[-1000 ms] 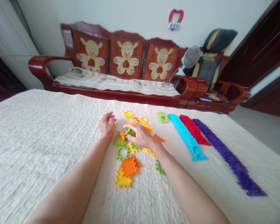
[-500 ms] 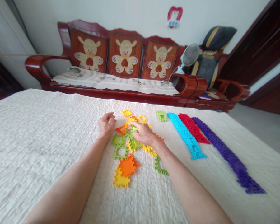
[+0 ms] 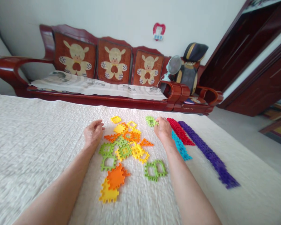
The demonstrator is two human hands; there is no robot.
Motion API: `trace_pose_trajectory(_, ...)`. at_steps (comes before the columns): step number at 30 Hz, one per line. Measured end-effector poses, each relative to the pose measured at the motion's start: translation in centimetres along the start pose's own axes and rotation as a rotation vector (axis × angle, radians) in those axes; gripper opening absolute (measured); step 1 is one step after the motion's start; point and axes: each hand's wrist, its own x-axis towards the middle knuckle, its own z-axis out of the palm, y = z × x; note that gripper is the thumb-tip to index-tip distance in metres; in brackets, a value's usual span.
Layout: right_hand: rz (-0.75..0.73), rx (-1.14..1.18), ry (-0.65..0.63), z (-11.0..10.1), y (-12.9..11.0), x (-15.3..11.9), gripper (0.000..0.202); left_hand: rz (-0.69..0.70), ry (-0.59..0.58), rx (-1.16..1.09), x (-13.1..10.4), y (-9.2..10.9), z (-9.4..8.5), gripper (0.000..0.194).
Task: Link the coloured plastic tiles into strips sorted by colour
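toy tiles (image 3: 115, 177) smooth plastic, slight sheen, strips (image 3: 207, 151) at right also plastic, knobbly, cover (image 3: 42, 131) matt quilted cloth, far bench (image 3: 135, 104) glossy wood, cushions (image 3: 114, 62) matt plush-like cloth, wall (image 3: 126, 22) smooth, matt

A dark-red sofa (image 3: 103, 99) stands before a pale wall (image 3: 107, 18).

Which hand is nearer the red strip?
Right. The right hand is beside the far end of the red strip; the left hand is across the loose pieces from it.
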Motion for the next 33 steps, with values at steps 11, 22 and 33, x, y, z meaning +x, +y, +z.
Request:
trace_pose_trajectory(11,-0.060,0.216,-0.403,-0.7,3.3,-2.1,0.038,-0.037,0.005,-0.010,-0.3,0.7,0.0,0.030)
trace_pose_trajectory(22,-0.094,0.143,-0.423,-0.2,3.4,-2.7,0.027,-0.022,-0.001,0.019,-0.1,0.4,-0.1,0.029)
trace_pose_trajectory(33,0.083,0.198,0.148,5.1,1.9,0.3,0.034,-0.027,-0.020,0.034,0.0,0.1,-0.1,0.030)
